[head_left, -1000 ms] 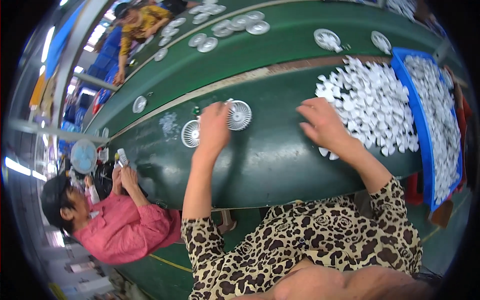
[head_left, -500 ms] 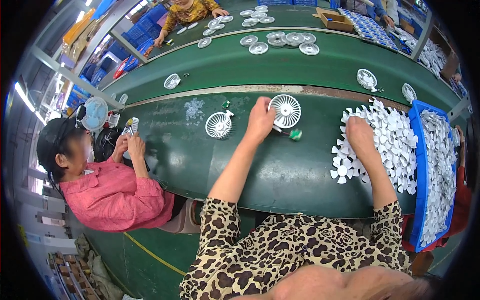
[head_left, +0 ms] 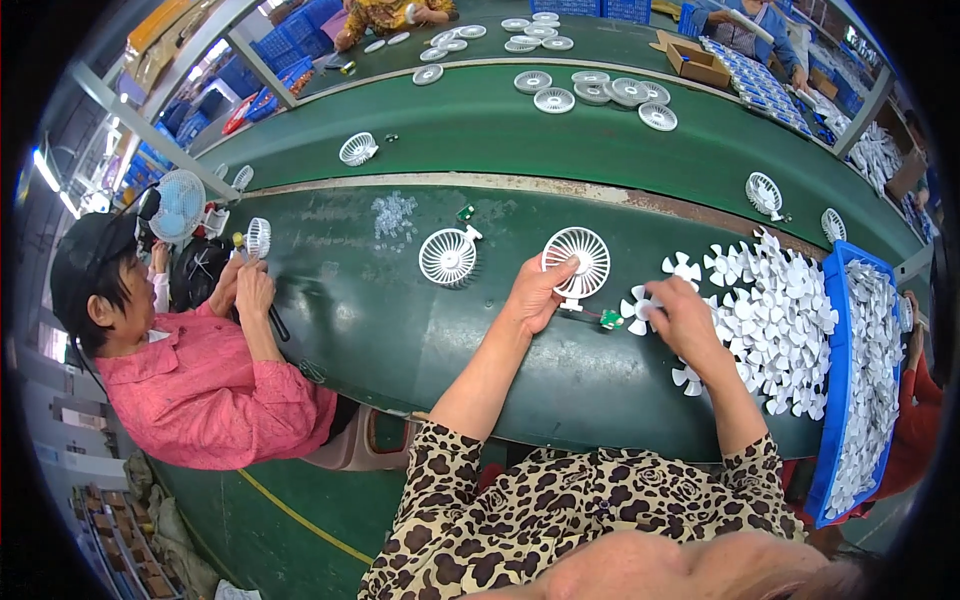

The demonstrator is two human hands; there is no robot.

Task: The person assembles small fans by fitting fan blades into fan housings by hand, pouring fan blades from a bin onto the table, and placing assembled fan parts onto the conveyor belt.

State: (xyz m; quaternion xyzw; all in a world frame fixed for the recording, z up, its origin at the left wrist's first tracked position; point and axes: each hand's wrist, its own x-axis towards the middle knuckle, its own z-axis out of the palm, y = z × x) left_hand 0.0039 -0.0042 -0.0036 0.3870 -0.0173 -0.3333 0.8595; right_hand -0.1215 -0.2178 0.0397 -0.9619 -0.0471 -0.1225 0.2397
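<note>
My left hand (head_left: 536, 296) grips a round white slotted fan housing (head_left: 590, 248) by its lower left rim, the thumb lying over its inside. A small green circuit board (head_left: 611, 320) hangs on wires below the housing. In the pinched fingers of my right hand (head_left: 690, 325) is a white fan blade (head_left: 636, 309), just right of the board. Another loose blade (head_left: 682, 267) is just above that hand, beside a heap of white fan blades (head_left: 770, 325). Left of my left hand, a second fan housing (head_left: 447, 257) lies on the green table with a green board (head_left: 466, 212) near it.
At the right edge stands a blue crate (head_left: 838, 400) full of blades. Small clear pieces (head_left: 393, 215) lie scattered on the table. Beyond, a green conveyor belt (head_left: 450, 120) carries housings and round grilles (head_left: 553, 100). A co-worker in pink (head_left: 220, 400) sits at the left, handling a housing.
My right hand has moved left from the heap with a blade. My left hand has turned so its thumb lies over the housing, whose open side faces up. The whole view has shifted slightly.
</note>
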